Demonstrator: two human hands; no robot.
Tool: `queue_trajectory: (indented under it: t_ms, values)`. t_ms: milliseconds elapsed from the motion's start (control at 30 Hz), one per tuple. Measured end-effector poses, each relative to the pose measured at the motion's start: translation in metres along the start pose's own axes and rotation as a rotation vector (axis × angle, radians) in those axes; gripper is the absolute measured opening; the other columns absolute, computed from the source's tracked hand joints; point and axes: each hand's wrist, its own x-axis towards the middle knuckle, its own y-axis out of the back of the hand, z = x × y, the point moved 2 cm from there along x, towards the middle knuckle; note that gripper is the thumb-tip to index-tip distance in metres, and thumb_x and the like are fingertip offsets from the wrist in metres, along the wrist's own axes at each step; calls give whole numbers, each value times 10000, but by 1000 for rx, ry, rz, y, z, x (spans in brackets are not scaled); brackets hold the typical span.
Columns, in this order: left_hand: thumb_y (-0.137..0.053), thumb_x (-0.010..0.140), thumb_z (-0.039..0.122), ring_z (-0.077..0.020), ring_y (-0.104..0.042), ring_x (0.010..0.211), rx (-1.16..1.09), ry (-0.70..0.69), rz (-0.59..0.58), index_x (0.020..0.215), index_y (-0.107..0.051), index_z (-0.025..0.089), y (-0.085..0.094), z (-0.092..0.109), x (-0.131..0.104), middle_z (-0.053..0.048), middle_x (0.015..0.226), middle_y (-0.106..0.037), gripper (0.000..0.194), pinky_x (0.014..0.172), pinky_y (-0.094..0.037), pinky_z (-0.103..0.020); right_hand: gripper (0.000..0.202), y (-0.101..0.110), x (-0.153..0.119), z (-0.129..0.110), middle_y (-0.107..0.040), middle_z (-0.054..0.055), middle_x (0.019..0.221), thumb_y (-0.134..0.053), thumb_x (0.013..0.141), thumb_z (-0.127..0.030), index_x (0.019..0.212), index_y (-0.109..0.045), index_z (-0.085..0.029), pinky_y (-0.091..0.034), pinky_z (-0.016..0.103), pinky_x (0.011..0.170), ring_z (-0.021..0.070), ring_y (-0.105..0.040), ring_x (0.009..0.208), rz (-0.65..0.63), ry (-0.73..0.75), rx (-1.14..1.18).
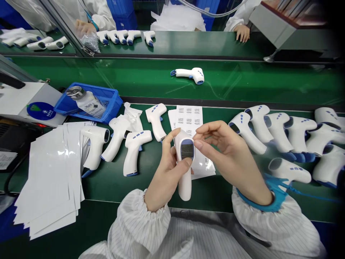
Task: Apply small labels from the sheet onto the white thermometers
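Observation:
My left hand (170, 169) is wrapped round a white infrared thermometer (184, 187) in front of me, its thumb just below the dark screen. The screen, in a blue surround, faces up toward me. My right hand (225, 154) is closed in a pinch at the screen's right edge, thumb and forefinger close together. Whether a small thing lies between those fingertips is hidden. Behind the thermometer lies a sheet of printed labels (189, 117), partly covered by it and my hands. A blue strap (265, 205) circles my right wrist.
Several white thermometers (279, 131) stand in a group at the right, others (137, 151) at the left. White sheets (51, 172) are piled far left, near a blue tray (111, 113) holding a bottle (90, 102). One thermometer (188, 73) lies on the green belt (129, 75). Co-workers' hands (242, 33) show beyond.

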Motion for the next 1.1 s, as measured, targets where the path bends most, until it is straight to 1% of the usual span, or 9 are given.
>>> queue_trajectory:
  t_ms: [67,200,300,433,567,667,900,967,1100]
  values:
    - [-580,870,155,-118,-543,738,17,-4,-5,1358,-358,425,1,0,-1,23,905,-549,600,710,-530,-257,102,-2,2,2,-645,16,964,-638,884,-288,954,-590,-230,-532,295,763,153,-633,858,-13,24,3]
    - [-577,881,181,-116,-554,773,52,-20,1,1342,-365,443,1,0,-1,25,960,-548,571,736,-521,-263,102,-3,3,3,-622,11,938,-655,873,-312,901,-605,-228,-521,297,749,156,-617,853,-3,11,-23]
    - [-562,906,251,-118,-537,835,69,-68,47,1268,-432,410,0,0,0,28,974,-535,416,755,-496,-244,76,-4,1,1,-607,18,938,-690,842,-261,831,-623,-227,-515,299,735,171,-607,899,6,57,-59]
    - [-528,930,296,-105,-521,766,142,-185,156,1202,-450,368,-2,-1,2,40,863,-523,292,720,-471,-219,113,-7,-4,-6,-603,20,883,-691,829,-183,748,-629,-232,-513,311,722,179,-602,882,13,127,-105]
    - [-521,924,266,-99,-493,725,228,-220,218,1206,-442,375,-3,-3,2,46,832,-490,312,672,-444,-198,143,-10,-9,-9,-621,7,858,-672,836,-144,767,-592,-241,-516,316,731,168,-617,839,-11,204,-87]
    - [-508,927,264,-106,-519,760,211,-221,223,1216,-428,381,-2,-3,2,44,849,-502,322,727,-460,-220,145,-13,-14,-8,-643,-12,841,-667,845,-154,851,-559,-252,-514,304,700,155,-629,789,26,212,-130]
    - [-521,926,312,-113,-544,756,198,-218,283,1241,-444,365,0,-5,1,30,859,-517,328,721,-481,-229,215,-18,-21,-7,-673,-14,849,-646,813,-124,941,-538,-259,-525,320,715,158,-652,754,47,142,-264]
    - [-528,926,311,-108,-531,747,207,-223,293,1233,-455,374,0,-6,0,32,861,-519,322,709,-480,-216,205,-17,-18,-5,-672,-16,828,-645,813,-136,939,-533,-253,-538,308,708,157,-661,763,24,60,-157]
    - [-524,934,313,-96,-525,749,182,-210,278,1225,-466,392,0,-7,0,37,872,-532,307,685,-476,-182,233,-14,-9,0,-650,-33,751,-692,801,-229,919,-492,-237,-547,274,592,139,-652,655,-138,-166,189]
